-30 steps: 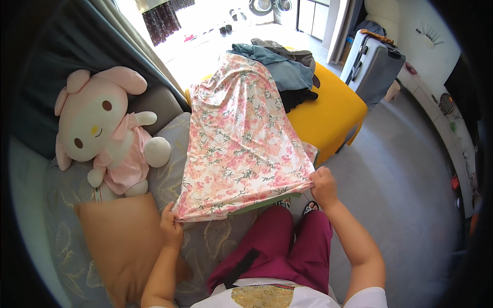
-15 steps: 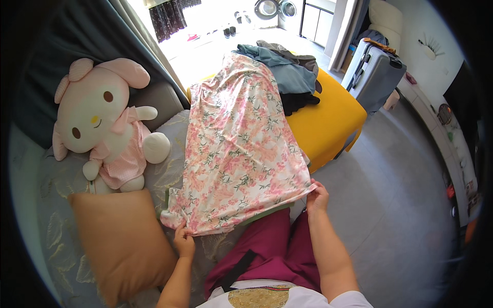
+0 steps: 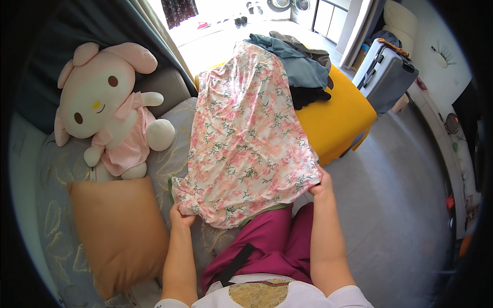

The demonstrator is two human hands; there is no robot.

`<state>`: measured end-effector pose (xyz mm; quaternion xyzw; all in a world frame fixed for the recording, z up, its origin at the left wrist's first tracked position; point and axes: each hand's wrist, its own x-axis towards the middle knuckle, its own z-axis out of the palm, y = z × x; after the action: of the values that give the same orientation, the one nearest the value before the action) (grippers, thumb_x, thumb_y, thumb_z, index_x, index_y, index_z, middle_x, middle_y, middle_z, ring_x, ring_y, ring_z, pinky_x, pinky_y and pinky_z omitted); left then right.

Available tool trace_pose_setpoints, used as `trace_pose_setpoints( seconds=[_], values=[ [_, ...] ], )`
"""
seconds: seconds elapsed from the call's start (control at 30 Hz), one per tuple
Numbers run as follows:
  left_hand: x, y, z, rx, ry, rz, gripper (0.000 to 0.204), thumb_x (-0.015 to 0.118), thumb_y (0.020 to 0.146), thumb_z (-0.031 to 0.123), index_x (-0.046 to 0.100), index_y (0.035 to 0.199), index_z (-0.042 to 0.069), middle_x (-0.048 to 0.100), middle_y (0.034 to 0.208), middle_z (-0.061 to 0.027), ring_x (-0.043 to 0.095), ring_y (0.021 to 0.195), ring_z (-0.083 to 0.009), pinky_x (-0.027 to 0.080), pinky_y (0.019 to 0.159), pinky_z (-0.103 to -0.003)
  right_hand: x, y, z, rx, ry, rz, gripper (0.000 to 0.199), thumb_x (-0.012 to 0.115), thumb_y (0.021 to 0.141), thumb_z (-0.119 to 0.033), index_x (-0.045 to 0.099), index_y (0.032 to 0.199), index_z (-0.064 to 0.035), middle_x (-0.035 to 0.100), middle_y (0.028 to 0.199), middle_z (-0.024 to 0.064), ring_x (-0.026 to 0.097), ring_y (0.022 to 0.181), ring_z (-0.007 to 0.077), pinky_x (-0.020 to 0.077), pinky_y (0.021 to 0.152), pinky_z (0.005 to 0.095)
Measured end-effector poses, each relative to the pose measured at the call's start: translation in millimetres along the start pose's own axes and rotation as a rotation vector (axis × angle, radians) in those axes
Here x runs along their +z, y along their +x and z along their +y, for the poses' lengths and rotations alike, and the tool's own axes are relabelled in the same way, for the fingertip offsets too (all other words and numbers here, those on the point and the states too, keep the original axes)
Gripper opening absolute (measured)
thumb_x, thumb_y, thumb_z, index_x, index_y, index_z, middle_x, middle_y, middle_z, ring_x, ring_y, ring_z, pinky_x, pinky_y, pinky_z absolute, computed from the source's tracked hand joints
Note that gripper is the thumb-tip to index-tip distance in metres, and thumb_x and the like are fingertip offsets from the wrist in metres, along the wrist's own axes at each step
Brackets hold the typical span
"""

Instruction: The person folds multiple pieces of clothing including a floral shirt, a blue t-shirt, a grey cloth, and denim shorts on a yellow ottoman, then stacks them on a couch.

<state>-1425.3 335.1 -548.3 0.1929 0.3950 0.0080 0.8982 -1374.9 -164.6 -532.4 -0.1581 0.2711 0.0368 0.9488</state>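
Note:
A long white garment with pink flowers and green leaves, flared like a skirt or dress, lies spread in front of me. My left hand is closed on its near left corner, where the cloth bunches up. At the near right corner, my right hand grips the edge with fingers curled under it. The near edge hangs between my hands over my lap. A strip of green cloth peeks out beneath the hem; the rest of it is hidden.
Left of the garment are a brown cushion and a big plush toy on a grey patterned sofa cover. Beyond, dark and blue-grey clothes lie on a yellow-covered seat. A grey suitcase stands at the far right.
My left hand has shifted its hold outward and up along the bunched left corner. The right hand is slightly farther away and grips more fully. The hem between them sags more.

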Motion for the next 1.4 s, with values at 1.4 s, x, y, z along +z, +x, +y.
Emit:
trace_pose_setpoints(
  seconds=[1.4],
  values=[
    [55, -96, 7, 0.543, 0.351, -0.517, 0.055, 0.038, 0.099, 0.04, 0.031, 0.142, 0.006, 0.037, 0.144, -0.0119, 0.038, 0.13, -0.0279, 0.028, 0.109, -0.043, 47, -73, 258, -0.436, -2.529, -0.977, 0.062, 0.048, 0.087, -0.056, 0.037, 0.141, -0.0285, 0.018, 0.153, 0.0142, 0.013, 0.141, 0.0377, 0.0156, 0.105, 0.065]
  ],
)
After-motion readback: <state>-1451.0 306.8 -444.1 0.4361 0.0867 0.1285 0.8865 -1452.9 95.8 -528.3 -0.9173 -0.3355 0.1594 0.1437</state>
